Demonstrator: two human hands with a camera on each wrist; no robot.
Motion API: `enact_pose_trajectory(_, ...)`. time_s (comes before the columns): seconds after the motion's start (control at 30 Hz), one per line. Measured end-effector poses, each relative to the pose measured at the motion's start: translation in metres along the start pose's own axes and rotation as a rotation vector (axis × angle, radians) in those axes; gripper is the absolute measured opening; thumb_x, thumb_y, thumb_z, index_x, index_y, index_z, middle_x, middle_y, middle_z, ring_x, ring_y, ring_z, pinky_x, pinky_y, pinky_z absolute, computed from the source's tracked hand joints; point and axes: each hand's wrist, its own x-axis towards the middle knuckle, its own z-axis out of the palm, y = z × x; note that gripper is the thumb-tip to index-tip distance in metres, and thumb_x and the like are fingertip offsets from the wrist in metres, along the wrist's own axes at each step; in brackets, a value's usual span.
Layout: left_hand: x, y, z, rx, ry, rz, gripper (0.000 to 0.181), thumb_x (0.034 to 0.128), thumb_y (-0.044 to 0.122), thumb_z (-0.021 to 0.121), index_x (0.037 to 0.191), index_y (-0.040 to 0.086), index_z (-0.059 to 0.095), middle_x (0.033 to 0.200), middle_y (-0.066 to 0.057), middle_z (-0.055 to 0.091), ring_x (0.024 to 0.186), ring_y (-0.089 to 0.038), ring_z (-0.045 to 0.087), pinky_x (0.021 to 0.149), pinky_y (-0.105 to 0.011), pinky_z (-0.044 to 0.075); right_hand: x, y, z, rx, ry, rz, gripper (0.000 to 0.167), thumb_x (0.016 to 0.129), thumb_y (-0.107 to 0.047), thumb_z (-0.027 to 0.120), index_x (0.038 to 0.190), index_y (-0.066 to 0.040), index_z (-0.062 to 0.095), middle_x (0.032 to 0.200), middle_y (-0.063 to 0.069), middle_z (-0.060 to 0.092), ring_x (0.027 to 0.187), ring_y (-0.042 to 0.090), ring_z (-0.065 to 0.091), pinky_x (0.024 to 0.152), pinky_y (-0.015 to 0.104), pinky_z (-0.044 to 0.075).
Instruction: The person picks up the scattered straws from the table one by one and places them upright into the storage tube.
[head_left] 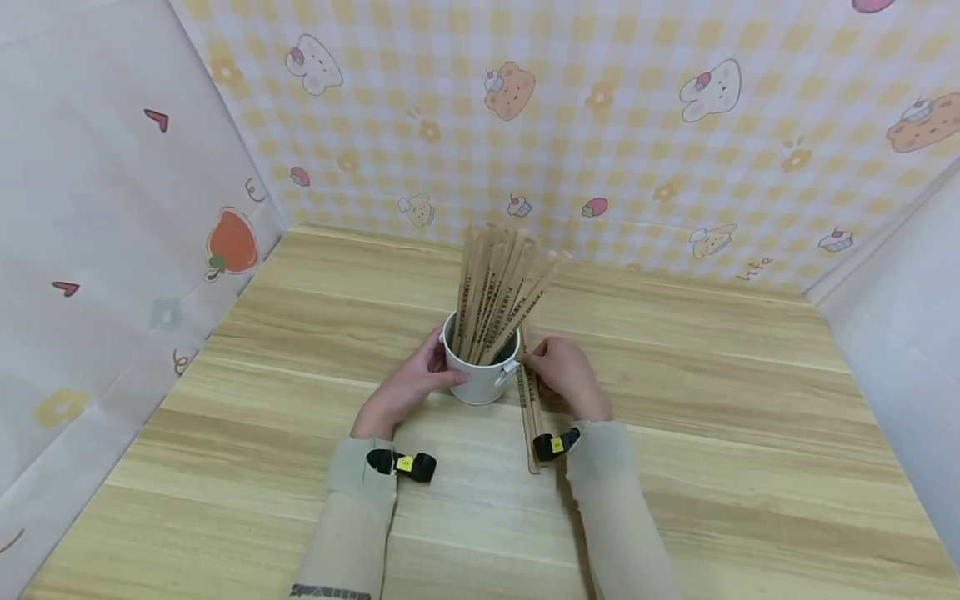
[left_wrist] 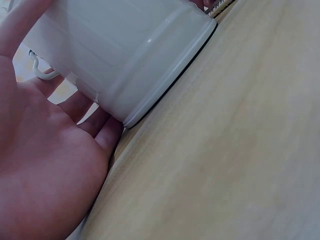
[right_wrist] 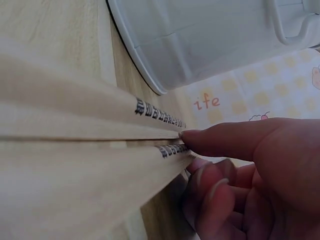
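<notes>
A small white bucket (head_left: 477, 387) stands upright on the table, with several paper-wrapped straws (head_left: 491, 292) leaning in it. My left hand (head_left: 405, 387) holds the bucket from its left side, thumb at the front. In the left wrist view the fingers (left_wrist: 75, 107) reach behind the bucket wall (left_wrist: 125, 55). Right of the bucket, my right hand (head_left: 566, 375) pinches two wrapped straws (head_left: 529, 417) between thumb and fingers, near their far part. Printed lettering shows on these straws (right_wrist: 80, 110) in the right wrist view; their far ends are hidden by the thumb.
The wood-grain table (head_left: 750, 433) extends to both sides. A yellow checked cloth (head_left: 600, 150) with cartoon prints hangs behind it, and a white printed sheet (head_left: 90, 208) stands at the left. The bucket's side handle (head_left: 507, 372) sticks out toward the right hand.
</notes>
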Motion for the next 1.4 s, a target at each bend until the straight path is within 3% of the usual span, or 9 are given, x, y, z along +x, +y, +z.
enact_pose_trajectory(0.47, 0.000, -0.002, 0.000, -0.005, -0.001, 0.001, 0.088, 0.0767, 0.010, 0.068, 0.144, 0.023, 0.012, 0.145, -0.010, 0.019, 0.132, -0.022, 0.019, 0.107, -0.035, 0.017, -0.002, 0.000, -0.005, 0.014, -0.016, -0.012, 0.022, 0.087, -0.025, 0.055, 0.076, -0.006, 0.058, 0.057, 0.007, 0.056, 0.046, 0.018, 0.053, 0.043, 0.028, 0.046)
enact_pose_trajectory(0.87, -0.001, 0.001, 0.001, 0.012, 0.007, -0.006, 0.086, 0.0771, 0.011, 0.068, 0.143, 0.023, 0.014, 0.144, -0.010, 0.022, 0.131, -0.020, 0.021, 0.106, -0.033, 0.018, -0.014, -0.011, -0.033, 0.007, 0.098, -0.099, 0.020, 0.089, -0.027, 0.051, 0.085, -0.008, 0.056, 0.056, 0.009, 0.057, 0.047, 0.021, 0.054, 0.043, 0.029, 0.042)
enact_pose_trajectory(1.1, -0.002, 0.001, 0.001, 0.004, 0.001, -0.001, 0.087, 0.0772, 0.010, 0.067, 0.143, 0.024, 0.012, 0.145, -0.009, 0.019, 0.131, -0.021, 0.020, 0.106, -0.033, 0.017, -0.020, -0.017, -0.043, 0.043, 0.128, -0.137, 0.017, 0.089, -0.027, 0.054, 0.086, -0.010, 0.057, 0.061, 0.008, 0.057, 0.050, 0.020, 0.056, 0.045, 0.030, 0.046)
enact_pose_trajectory(1.4, -0.001, 0.000, 0.000, 0.000, -0.002, 0.001, 0.089, 0.0768, 0.011, 0.068, 0.144, 0.025, 0.010, 0.147, -0.007, 0.016, 0.132, -0.018, 0.018, 0.107, -0.032, 0.016, -0.026, -0.021, -0.054, 0.121, 0.253, -0.175, 0.020, 0.088, -0.028, 0.055, 0.092, -0.008, 0.058, 0.071, 0.014, 0.060, 0.050, 0.019, 0.055, 0.045, 0.029, 0.049)
